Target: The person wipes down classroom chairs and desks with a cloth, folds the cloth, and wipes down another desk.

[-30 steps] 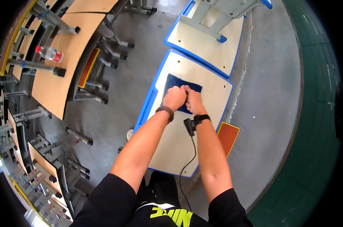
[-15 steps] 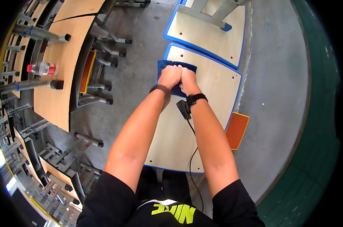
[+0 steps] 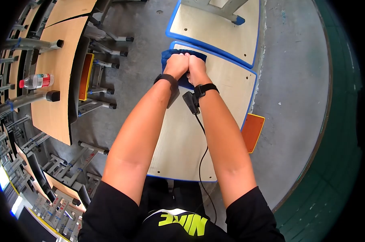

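A dark blue cloth [image 3: 166, 55] lies near the far edge of a pale desk top with a blue rim [image 3: 186, 133]. My left hand [image 3: 177, 65] is closed on the cloth, its fingers curled under. Right beside it, touching, my right hand [image 3: 197, 68] is also closed over the cloth. The fingertips of both hands are mostly hidden. Both wrists wear dark bands, and a small black device [image 3: 190, 103] with a cable hangs at the right wrist.
A second blue-rimmed desk [image 3: 214, 30] adjoins beyond, with grey metal legs resting on it. An orange seat [image 3: 253, 133] is at the right. Wooden desks [image 3: 61, 52] with a plastic bottle [image 3: 41, 81] stand left. A green board [image 3: 339, 121] curves at far right.
Both hands have moved forward and slightly left over the desk, and the blue cloth has shifted with them to its far edge. The arms are stretched further out.
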Motion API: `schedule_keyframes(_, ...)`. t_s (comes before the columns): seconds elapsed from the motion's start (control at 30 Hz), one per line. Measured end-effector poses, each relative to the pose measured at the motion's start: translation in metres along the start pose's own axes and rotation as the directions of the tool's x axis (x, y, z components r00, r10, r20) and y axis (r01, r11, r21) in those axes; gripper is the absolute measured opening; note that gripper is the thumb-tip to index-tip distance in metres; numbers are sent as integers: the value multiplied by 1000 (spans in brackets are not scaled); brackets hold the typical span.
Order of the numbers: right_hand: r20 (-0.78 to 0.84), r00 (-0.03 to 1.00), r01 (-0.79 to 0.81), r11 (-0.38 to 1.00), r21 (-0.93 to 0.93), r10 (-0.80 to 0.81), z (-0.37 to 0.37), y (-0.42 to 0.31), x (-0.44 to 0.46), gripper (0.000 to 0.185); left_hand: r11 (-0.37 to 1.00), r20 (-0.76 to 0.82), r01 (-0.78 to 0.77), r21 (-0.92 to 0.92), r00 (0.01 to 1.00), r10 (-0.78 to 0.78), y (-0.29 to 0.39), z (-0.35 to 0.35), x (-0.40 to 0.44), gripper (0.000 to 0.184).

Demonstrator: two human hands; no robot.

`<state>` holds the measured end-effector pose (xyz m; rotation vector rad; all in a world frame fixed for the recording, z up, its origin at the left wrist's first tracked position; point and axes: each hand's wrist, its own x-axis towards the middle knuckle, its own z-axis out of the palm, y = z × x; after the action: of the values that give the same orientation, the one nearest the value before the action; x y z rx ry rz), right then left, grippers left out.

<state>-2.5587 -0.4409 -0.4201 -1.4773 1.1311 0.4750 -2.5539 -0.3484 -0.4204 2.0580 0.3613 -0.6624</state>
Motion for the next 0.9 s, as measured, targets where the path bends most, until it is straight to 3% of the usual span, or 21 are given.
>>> schedule_keyframes(0.2,53,998,26,996,89,-31,5,-9,23,40,996,-3,-81,-29,997,81,6,0,20,64)
schedule_keyframes(0.33,1,1000,-5,994,112,5,9,-22,31,36,992,0,-110,-60,994,110,11,-3,27,63)
schedule_keyframes(0.4,-12,1000,8,995,100,-6,11,-30,26,34,996,-1,-77,-52,997,77,14,-4,30,63)
schedule_keyframes(0.43,28,999,-32,998,51,30,5,-35,19,46,996,0,-64,-54,998,65,14,-5,32,63)
schedule_keyframes(0.63,27,997,65,997,40,-66,12,-31,42,52,998,16,11,-55,1000,-10,21,-3,35,54)
schedule_keyframes(0.7,2,996,88,996,14,-88,15,-31,57,30,992,21,84,-94,996,-82,28,-5,33,56)
schedule_keyframes(0.73,-10,995,100,995,2,-100,17,-31,63,27,985,24,122,-124,993,-120,30,-5,31,56)
schedule_keyframes(0.9,40,987,157,986,-55,-155,23,-31,88,32,980,44,128,-149,991,-123,30,-5,42,59)
